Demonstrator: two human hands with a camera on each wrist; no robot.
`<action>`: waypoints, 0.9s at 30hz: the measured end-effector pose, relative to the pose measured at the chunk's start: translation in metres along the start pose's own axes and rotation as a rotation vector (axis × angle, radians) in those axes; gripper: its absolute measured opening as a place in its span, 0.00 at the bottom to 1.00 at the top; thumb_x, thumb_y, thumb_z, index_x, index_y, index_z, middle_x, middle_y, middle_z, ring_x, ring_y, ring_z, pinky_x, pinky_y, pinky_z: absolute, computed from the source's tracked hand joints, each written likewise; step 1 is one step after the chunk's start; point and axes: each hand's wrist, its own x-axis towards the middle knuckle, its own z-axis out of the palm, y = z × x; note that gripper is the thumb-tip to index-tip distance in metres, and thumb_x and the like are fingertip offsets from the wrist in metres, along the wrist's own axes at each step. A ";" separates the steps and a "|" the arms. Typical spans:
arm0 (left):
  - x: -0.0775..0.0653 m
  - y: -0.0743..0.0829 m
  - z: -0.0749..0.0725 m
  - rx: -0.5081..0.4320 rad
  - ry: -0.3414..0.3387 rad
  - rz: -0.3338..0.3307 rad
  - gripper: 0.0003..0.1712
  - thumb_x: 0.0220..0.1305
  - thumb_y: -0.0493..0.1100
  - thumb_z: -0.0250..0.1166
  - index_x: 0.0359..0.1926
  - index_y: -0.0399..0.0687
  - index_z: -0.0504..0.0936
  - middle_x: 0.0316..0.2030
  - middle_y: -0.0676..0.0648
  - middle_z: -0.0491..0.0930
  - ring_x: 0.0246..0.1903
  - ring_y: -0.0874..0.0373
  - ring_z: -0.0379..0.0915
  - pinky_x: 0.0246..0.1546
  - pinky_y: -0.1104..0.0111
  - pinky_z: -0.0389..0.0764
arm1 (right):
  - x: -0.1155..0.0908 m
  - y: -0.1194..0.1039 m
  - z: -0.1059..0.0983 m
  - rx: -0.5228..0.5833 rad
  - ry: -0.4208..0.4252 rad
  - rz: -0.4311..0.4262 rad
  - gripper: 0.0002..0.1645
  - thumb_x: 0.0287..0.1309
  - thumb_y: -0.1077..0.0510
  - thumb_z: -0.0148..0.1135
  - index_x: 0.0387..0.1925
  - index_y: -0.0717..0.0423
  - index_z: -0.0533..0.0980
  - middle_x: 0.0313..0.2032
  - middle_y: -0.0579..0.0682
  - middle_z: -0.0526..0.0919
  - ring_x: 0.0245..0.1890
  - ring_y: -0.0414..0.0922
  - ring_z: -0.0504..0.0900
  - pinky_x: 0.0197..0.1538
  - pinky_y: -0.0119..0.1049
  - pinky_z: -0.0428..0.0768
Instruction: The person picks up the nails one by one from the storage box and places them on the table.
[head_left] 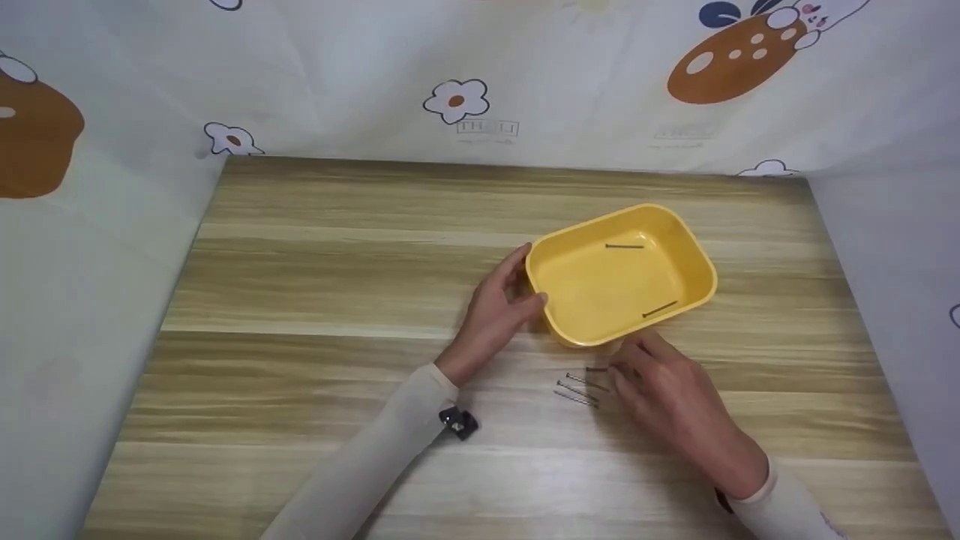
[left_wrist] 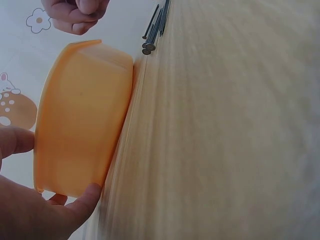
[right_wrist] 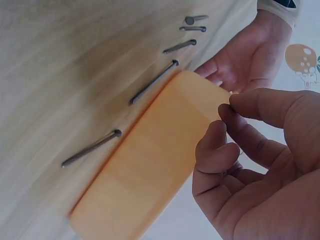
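My left hand [head_left: 491, 319] grips the left end of a yellow plastic tub [head_left: 570, 289], thumb on the near side and fingers around the far corner. Inside the tub lie two nails, one toward the back [head_left: 624, 246] and one by the front wall [head_left: 660, 309]. My right hand [head_left: 671, 390] is just in front of the tub, over the right side of several loose nails [head_left: 577, 392]. In the right wrist view its fingers [right_wrist: 217, 155] are curled, with thumb and index tips close together. No nail shows between them, though their contact is partly hidden.
A wood-grain tabletop [head_left: 322, 300] lies under everything. Pale printed sheets [head_left: 360, 82] with flowers and orange-brown shapes stand along its back and sides. A small black device [head_left: 459, 424] sits at the left sleeve's cuff.
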 end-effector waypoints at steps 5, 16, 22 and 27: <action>-0.001 0.000 -0.001 -0.005 -0.002 -0.005 0.47 0.68 0.33 0.70 0.85 0.45 0.64 0.77 0.39 0.72 0.75 0.46 0.70 0.71 0.59 0.79 | 0.003 0.005 -0.002 0.024 0.046 -0.011 0.13 0.54 0.69 0.81 0.37 0.53 0.86 0.38 0.46 0.80 0.34 0.38 0.80 0.32 0.35 0.83; -0.001 -0.001 -0.001 -0.017 -0.003 -0.005 0.46 0.69 0.33 0.70 0.85 0.44 0.64 0.78 0.41 0.71 0.78 0.47 0.67 0.73 0.59 0.78 | 0.008 0.015 -0.007 0.047 0.040 0.084 0.08 0.59 0.66 0.78 0.37 0.52 0.87 0.38 0.45 0.80 0.34 0.39 0.80 0.33 0.36 0.82; -0.001 0.000 -0.001 -0.005 0.002 -0.008 0.47 0.68 0.33 0.70 0.85 0.45 0.64 0.79 0.41 0.71 0.78 0.46 0.67 0.75 0.60 0.76 | 0.010 0.020 -0.009 0.064 0.052 0.111 0.09 0.59 0.68 0.78 0.38 0.53 0.87 0.38 0.46 0.80 0.34 0.40 0.80 0.33 0.32 0.79; -0.001 0.000 0.000 -0.009 0.003 -0.016 0.47 0.68 0.33 0.71 0.85 0.46 0.64 0.79 0.41 0.70 0.79 0.47 0.66 0.76 0.59 0.74 | 0.012 0.023 -0.012 0.065 0.060 0.136 0.07 0.61 0.66 0.78 0.38 0.54 0.87 0.37 0.48 0.81 0.34 0.41 0.80 0.33 0.31 0.77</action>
